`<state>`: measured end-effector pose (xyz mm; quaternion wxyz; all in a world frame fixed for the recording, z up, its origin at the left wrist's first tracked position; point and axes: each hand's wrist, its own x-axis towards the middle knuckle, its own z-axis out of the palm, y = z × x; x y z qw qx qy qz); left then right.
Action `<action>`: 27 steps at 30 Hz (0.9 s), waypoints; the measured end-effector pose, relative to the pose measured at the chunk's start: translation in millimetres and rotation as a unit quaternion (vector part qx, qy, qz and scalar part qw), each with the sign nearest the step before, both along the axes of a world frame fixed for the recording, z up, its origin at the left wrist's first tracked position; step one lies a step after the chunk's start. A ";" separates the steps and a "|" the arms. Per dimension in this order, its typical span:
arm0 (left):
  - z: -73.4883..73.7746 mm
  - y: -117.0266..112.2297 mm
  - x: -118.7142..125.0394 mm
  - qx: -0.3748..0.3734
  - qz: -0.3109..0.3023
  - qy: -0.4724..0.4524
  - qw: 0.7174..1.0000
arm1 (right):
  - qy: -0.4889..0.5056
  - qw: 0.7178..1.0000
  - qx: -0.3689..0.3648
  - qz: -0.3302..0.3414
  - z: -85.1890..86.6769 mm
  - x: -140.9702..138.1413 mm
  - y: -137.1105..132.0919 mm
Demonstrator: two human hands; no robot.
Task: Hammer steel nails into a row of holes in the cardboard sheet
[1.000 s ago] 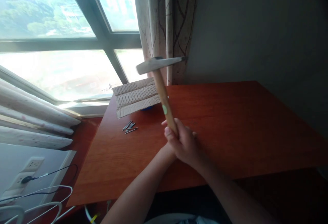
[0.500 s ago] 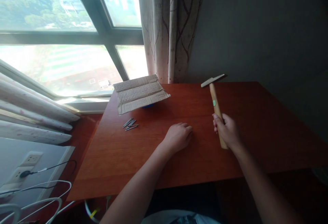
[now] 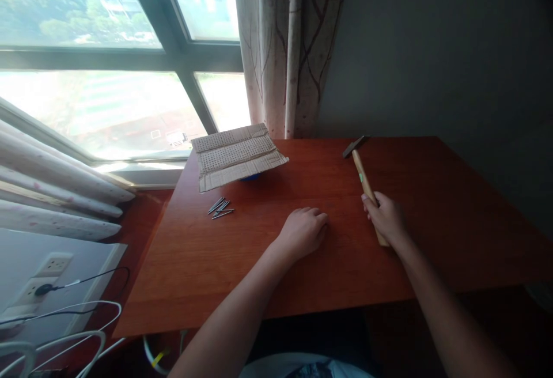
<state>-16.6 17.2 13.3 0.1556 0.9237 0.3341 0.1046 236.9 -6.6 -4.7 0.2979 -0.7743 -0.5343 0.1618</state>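
My right hand [image 3: 386, 218] is wrapped round the wooden handle of a hammer [image 3: 362, 174], whose metal head lies low on the red-brown table [image 3: 432, 205] toward the back wall. My left hand [image 3: 303, 231] rests on the table's middle with its fingers curled under, nothing visible in them. Several nails [image 3: 220, 208] lie loose to its left. Behind the nails a perforated cardboard sheet [image 3: 236, 155] sits propped over something blue.
A window and a patterned curtain [image 3: 289, 49] stand behind the table. At the left are rolled pale fabric [image 3: 56, 205], a wall socket with a plug [image 3: 41, 286] and white wire hangers [image 3: 73, 337]. A grey wall runs along the right.
The hammer, held up in both hands over the table's middle, went right in my right hand alone and came down onto the table. My left hand let go and settled on the tabletop.
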 end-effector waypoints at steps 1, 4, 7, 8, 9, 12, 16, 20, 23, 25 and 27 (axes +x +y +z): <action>0.0 -0.1 0.0 0.002 -0.002 0.000 1.000 | -0.001 1.000 -0.002 -0.002 -0.7 0.8 1.1; 1.2 -0.4 0.1 0.001 -0.006 0.006 1.000 | 0.006 1.000 -0.008 -0.002 -3.2 3.6 3.7; 3.2 -0.8 0.2 -0.004 -0.005 0.012 1.000 | 0.017 1.000 -0.013 0.001 -5.2 5.3 4.9; 3.9 -1.0 0.3 -0.006 -0.004 0.013 1.000 | 0.019 1.000 -0.014 0.001 -5.5 5.5 5.2; 4.4 -1.1 0.3 -0.007 -0.004 0.014 1.000 | 0.021 1.000 -0.014 0.001 -5.5 5.4 5.4; 5.5 -1.5 0.3 -0.008 -0.003 0.017 1.000 | 0.022 1.000 -0.018 0.003 -4.3 4.2 6.3; 5.2 -1.5 0.1 -0.007 -0.005 0.017 1.000 | 0.015 1.000 -0.026 0.005 -2.1 1.6 7.7; 4.3 -1.2 0.3 -0.003 -0.006 0.014 1.000 | 0.001 1.000 -0.028 0.002 -1.3 0.6 8.6; 3.6 -1.2 0.4 -0.001 -0.007 0.013 1.000 | -0.003 0.999 -0.031 0.007 -1.3 1.1 8.9; 3.0 -1.3 0.5 -0.001 -0.007 0.014 1.000 | -0.006 0.999 -0.034 0.011 -1.4 1.6 9.2; 2.5 -1.5 0.7 0.001 -0.006 0.013 1.000 | -0.012 0.999 -0.038 0.012 -1.3 1.9 9.6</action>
